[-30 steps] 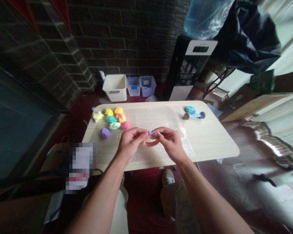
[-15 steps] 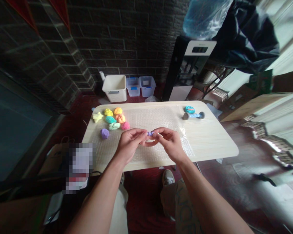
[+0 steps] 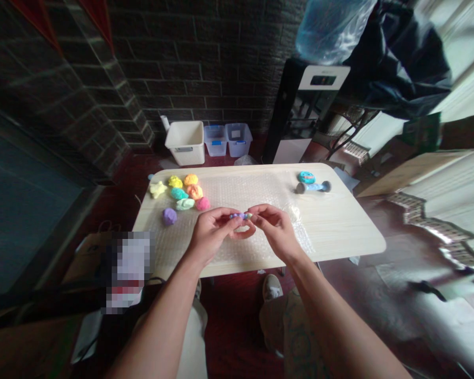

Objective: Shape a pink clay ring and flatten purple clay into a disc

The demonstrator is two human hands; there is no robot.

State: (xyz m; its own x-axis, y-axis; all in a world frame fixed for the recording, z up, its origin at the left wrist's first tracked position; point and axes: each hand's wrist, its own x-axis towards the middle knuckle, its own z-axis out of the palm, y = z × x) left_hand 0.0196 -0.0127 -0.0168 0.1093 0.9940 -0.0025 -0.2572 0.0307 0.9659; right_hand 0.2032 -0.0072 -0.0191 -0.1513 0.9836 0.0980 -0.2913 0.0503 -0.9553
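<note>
A small purple modelling clay piece (image 3: 240,216) with a pale greenish tip is held up over the near middle of the table. My left hand (image 3: 208,230) pinches its left part between thumb and fingers. At the right end, the thumb and fingertips of my right hand (image 3: 277,227) are closed at the pale tip. Fingers partly cover the piece, so its full shape is hidden. To the left lies a purple clay lump (image 3: 169,216). Beyond it are several more lumps, among them a pink one (image 3: 203,203), a mint green one (image 3: 185,204) and an orange one (image 3: 195,191).
Bubble wrap (image 3: 237,184) covers much of the pale wooden table (image 3: 347,226). A blue dumbbell-shaped object (image 3: 314,187) and a turquoise clay piece (image 3: 306,177) rest at the far right. A white bin (image 3: 185,143) and a water dispenser (image 3: 296,116) stand behind the table.
My right fingertips have shifted slightly right along the clay piece, so more of its purple body and its pale tip show. The lumps on the table have not moved.
</note>
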